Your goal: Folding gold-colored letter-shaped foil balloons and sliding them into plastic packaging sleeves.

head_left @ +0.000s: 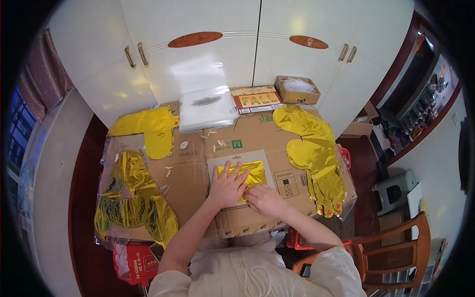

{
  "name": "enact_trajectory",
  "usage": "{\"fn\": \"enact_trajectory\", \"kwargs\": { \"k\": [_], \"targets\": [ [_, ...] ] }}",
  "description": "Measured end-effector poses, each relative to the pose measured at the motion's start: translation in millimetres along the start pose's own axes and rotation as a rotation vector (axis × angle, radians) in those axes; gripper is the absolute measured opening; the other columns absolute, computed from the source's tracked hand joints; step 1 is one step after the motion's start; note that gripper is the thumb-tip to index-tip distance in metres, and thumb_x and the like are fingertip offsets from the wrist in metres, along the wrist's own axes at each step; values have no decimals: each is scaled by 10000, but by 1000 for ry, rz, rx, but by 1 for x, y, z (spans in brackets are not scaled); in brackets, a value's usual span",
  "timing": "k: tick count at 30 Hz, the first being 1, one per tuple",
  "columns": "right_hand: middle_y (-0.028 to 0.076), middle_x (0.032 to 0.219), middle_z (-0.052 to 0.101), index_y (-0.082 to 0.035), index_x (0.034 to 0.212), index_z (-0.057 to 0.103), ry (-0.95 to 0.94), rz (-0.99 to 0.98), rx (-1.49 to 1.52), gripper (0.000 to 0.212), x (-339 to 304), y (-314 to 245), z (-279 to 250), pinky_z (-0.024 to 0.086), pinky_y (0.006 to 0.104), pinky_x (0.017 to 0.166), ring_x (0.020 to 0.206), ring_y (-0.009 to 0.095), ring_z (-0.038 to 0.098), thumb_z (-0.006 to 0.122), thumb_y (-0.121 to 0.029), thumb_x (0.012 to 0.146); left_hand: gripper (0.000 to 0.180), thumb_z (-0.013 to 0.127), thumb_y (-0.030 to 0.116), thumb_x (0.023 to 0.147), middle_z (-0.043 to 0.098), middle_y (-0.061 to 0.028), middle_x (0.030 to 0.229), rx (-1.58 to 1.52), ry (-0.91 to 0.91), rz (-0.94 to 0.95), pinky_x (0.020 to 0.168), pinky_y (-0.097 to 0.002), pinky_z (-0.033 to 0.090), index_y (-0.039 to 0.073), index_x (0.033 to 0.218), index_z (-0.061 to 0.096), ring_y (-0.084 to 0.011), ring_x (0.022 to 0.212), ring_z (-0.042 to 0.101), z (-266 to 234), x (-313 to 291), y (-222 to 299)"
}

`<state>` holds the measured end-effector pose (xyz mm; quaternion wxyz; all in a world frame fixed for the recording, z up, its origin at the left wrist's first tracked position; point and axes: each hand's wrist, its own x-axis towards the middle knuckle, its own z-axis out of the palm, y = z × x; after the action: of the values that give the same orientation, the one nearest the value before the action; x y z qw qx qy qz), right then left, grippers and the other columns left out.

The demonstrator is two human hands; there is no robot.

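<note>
A folded sheet of gold foil, probably a foil balloon, lies on a pale flat packet with a hanging slot at its top. My left hand rests flat over the foil's left part, fingers spread. My right hand is at the foil's lower right edge, its fingers bent and close together on it. Flat gold foil balloons lie around: one at the far left, a creased letter-shaped one at the near left, and overlapping ones at the right.
Cardboard covers the table. At the back are a stack of clear plastic bags, a printed flat box and an open carton. Small pale strips lie scattered. A wooden chair stands near right; a red bag is below left.
</note>
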<state>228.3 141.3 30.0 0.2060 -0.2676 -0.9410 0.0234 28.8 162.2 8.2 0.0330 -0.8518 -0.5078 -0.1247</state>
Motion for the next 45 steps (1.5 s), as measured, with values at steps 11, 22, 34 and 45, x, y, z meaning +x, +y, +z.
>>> {"fn": "enact_trajectory", "kwargs": {
  "k": [11,22,34,45],
  "targets": [
    [82,933,656,-47,1084,660,-34,232,25,339,-26,-3,-27,474,398,873,965,252,620,665,-120,753,503,439,433,970,341,-55,1553,-11,-24,-28,1106,-671,161,271,1446,447,-350,1427,281,-1,0,2],
    [70,875,613,-23,1214,506,146,937,890,407,-34,28,3,491,288,702,774,144,593,665,-113,850,510,459,444,961,381,-60,1528,-24,46,-8,1103,-676,152,249,1432,471,-361,1412,311,5,-1,-1],
    [25,813,573,2,1150,530,147,1040,1083,346,-32,48,11,456,237,592,690,95,548,670,-150,872,500,463,449,961,411,-66,1509,-39,93,9,1093,-678,176,226,1407,507,-373,1398,331,5,-1,0],
    [-11,659,513,-67,1057,538,77,1217,1468,205,-5,60,-11,225,212,341,408,49,369,648,-76,884,529,451,487,964,396,-76,1518,-45,65,2,1096,-675,165,221,1419,493,-374,1405,316,2,-1,0]
  ]
}}
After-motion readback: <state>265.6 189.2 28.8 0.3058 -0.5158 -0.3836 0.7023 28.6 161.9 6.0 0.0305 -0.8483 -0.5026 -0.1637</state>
